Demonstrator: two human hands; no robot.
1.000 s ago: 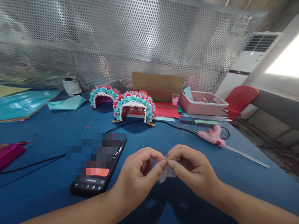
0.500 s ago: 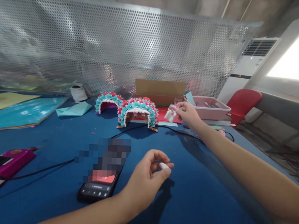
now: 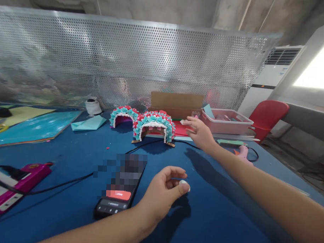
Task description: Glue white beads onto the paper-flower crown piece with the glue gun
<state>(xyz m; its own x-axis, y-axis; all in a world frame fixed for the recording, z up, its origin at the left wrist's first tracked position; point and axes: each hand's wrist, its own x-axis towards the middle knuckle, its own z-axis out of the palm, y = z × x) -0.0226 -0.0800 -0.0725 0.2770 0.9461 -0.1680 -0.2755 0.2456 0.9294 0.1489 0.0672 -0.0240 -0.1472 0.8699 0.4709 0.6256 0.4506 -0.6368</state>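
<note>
My left hand (image 3: 163,196) is low in the middle over the blue table, fingers curled and thumb closed on a small white piece (image 3: 183,183) whose kind I cannot make out. Farther off to the right, my right hand (image 3: 200,133) reaches past the red paper (image 3: 181,129) with its fingers stretched and apart. A small white bit shows at its fingertip; I cannot tell what it is. Left of that hand stands an arch (image 3: 153,123) covered in turquoise and red paper flowers and white beads, with a similar arch (image 3: 123,115) behind it.
A phone (image 3: 122,185) lies left of my left hand. A magenta power strip (image 3: 21,187) with a black cable is at left. A pink basket (image 3: 225,125), a cardboard box (image 3: 178,100) and a pink glue gun (image 3: 243,154) are toward the right. Turquoise sheets (image 3: 39,126) lie far left.
The small bag with white contents that my right hand pinched no longer shows in it, and its fingers have spread. My left hand's white piece sits closer to the thumb tip. The view has shifted slightly.
</note>
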